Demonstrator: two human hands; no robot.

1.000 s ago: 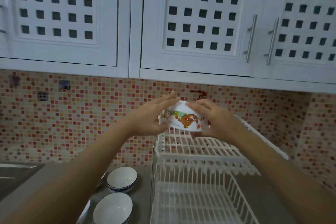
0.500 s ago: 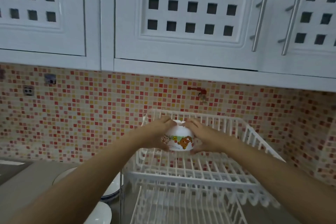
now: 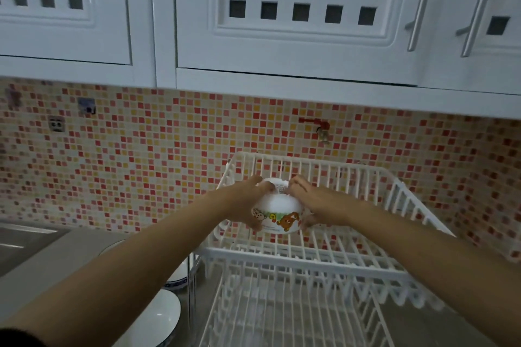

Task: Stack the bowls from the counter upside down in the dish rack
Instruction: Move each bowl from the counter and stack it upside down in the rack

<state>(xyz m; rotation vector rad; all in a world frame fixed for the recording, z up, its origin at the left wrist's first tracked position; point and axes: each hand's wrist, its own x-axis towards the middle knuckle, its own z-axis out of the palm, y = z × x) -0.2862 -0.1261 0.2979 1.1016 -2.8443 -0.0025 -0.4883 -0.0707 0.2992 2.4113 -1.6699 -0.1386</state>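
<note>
Both hands [image 3: 277, 203] hold bowl [image 3: 277, 213] (upside down) — over rack [image 3: 352, 259].

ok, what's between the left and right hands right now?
Head view: the cartoon bowl, upside down, gripped by the left hand and right hand over the dish rack top tier.

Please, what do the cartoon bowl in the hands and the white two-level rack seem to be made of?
Cartoon bowl: probably glazed ceramic, perhaps melamine; smooth white surface with a soft shine and a printed band of animals. Both hands hold it upside down.

Rack: looks like metal wire with a white plastic coating, or possibly all plastic; thin straight bars in a matte white, slightly thick at the joints. The image cannot settle it.
</note>
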